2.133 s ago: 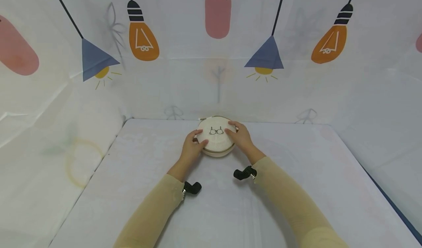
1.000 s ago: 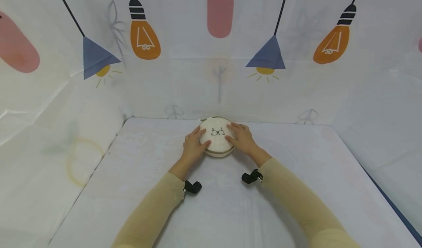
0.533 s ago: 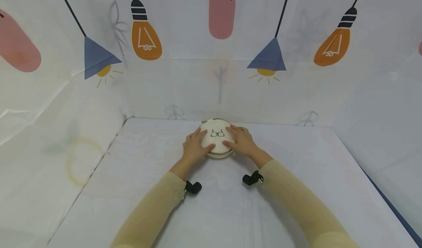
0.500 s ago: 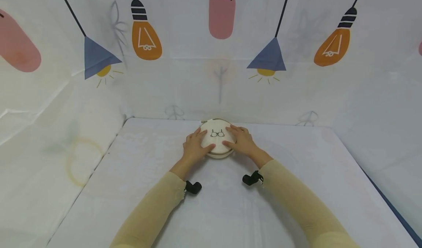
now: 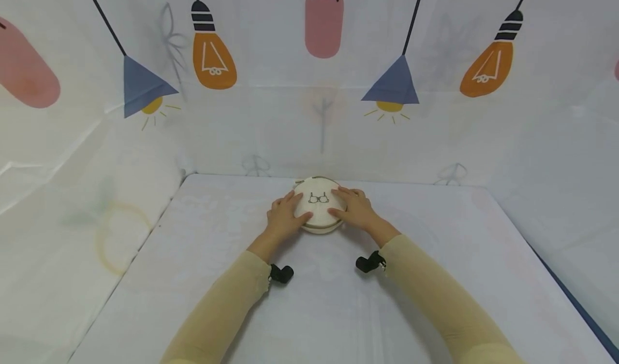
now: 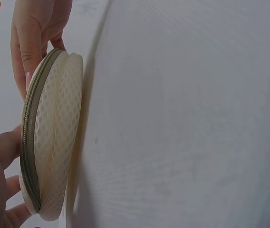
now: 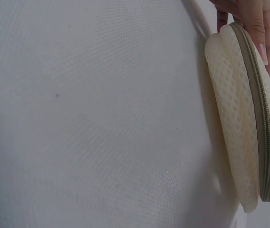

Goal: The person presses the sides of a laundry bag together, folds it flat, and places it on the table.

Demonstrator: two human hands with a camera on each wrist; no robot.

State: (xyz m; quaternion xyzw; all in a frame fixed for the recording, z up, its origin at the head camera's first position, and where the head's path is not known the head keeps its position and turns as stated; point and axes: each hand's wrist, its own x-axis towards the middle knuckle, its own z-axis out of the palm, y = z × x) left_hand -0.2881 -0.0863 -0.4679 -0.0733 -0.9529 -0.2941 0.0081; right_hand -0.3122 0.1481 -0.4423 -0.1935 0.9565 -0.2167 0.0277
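A round cream mesh bag (image 5: 318,211) with a zip round its rim lies at the far middle of the table, a small line drawing on its top. My left hand (image 5: 282,213) holds its left side, thumb (image 5: 304,217) spread over the top and fingers curved at the edge. My right hand (image 5: 357,208) holds the right side likewise, thumb and forefinger on the top. In the left wrist view the bag's honeycomb side (image 6: 59,128) and the closed zip (image 6: 28,137) face the camera. From the right wrist view the zip (image 7: 263,118) also appears closed.
A white-covered table (image 5: 319,299) extends from the bag toward me. Close behind the bag rises a white curtain (image 5: 271,122) printed with lamps and bulbs. Similar cloth hangs on both sides. Black devices (image 5: 369,262) are worn at both wrists.
Both hands have shifted their hold on the bag, with the thumbs now lying further over its top. The bag sits slightly nearer to me than before.
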